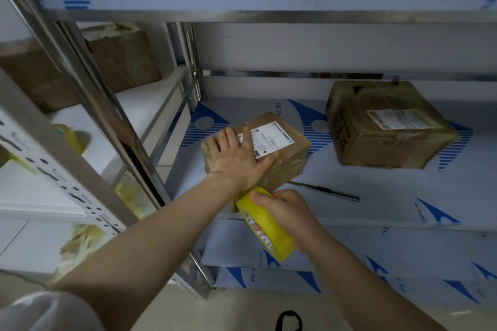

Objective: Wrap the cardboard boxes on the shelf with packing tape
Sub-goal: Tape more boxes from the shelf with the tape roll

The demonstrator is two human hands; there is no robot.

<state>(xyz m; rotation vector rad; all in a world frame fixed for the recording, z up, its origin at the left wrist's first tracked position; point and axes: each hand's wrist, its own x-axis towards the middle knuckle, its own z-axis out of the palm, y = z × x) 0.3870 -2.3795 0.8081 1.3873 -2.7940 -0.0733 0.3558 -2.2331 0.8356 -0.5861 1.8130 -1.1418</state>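
Head view. The step in hand, as I judge it, is running tape round the near side of the small box (285, 148).
- Keep your left hand (236, 161) pressing flat so the box neither slides nor tips as you pull.
- Keep the strip taut and the roll close to the cardboard so it lays without creases. The near face already looks glossy and wrinkled, so smooth it as you go.
- Mind your left wrist. It crosses right above the roll and could catch the sticky side.
- Your wrist hides where the tape leaves the roll, so I cannot tell whether the strip is stuck down.

Left hand: fingers straight and spread, palm down on the box top, partly over the white label (271, 140). It presses and grips nothing.

Right hand (287, 209): fingers curled round the yellow tape roll (269, 231), thumb over its rim. The roll is tipped up against the box's near lower edge.

The small box sits angled on the shelf (403, 201), under your left hand. A larger box (390, 126) stands well beyond your right hand, off to its right. A thin metal blade (325, 191) lies just past your right hand, not touching it, handy for the cut.
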